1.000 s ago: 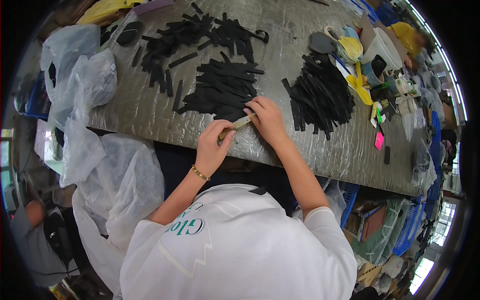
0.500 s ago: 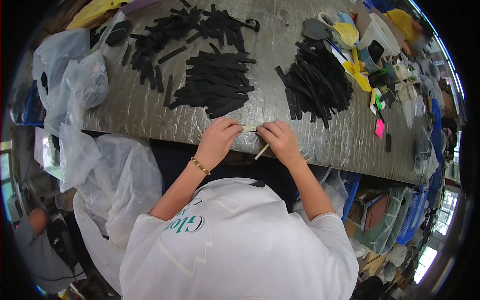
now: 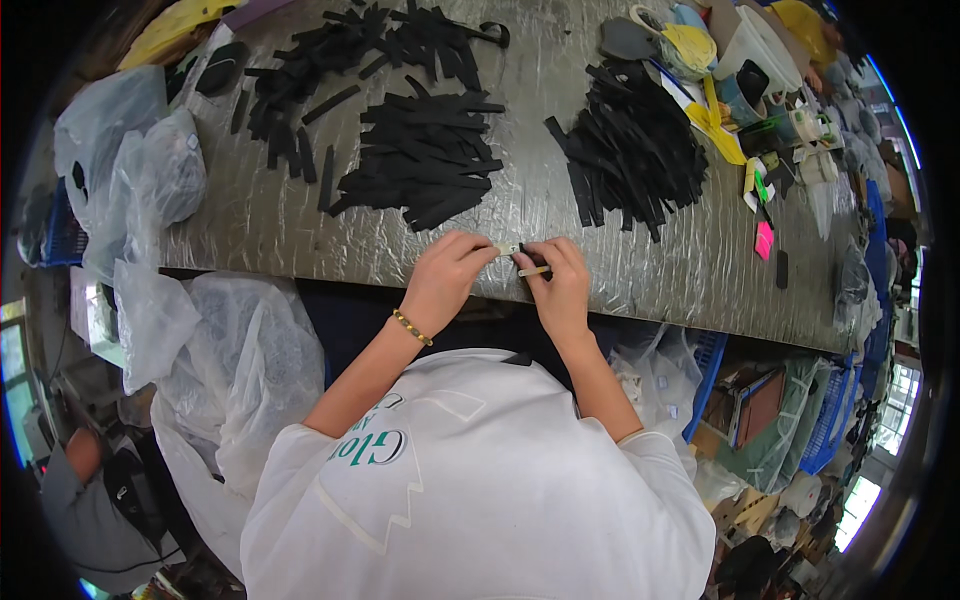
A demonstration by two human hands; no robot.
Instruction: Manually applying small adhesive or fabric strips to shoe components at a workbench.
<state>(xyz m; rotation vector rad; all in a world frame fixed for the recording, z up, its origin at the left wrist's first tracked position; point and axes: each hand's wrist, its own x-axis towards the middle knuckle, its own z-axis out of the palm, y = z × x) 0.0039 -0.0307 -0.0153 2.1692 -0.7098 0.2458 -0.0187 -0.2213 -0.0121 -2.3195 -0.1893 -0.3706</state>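
Observation:
Both of my hands meet at the near edge of the table. My left hand [image 3: 446, 275] pinches one end of a short, flat pale strip [image 3: 506, 251], which could be a small ruler or a piece of tape. At the strip's other end a small dark bit shows by the fingertips of my right hand [image 3: 560, 290]. That hand is closed too, with a thin pale stick [image 3: 536, 271], pen-like, lying across its fingers. Beyond my hands are two heaps of short black fabric strips, one left of centre [image 3: 420, 160] and one at right [image 3: 640, 150].
More black strips [image 3: 310, 75] lie scattered at the far left. Tape rolls, a white tub [image 3: 755, 60] and a yellow ribbon [image 3: 718, 130] crowd the right side. Clear plastic bags [image 3: 235, 350] hang over the left edge. A person [image 3: 95, 490] is at the lower left.
The thin stick has swung up from pointing down toward me to lying nearly level. My hands have come closer together, and less of the pale strip shows between them.

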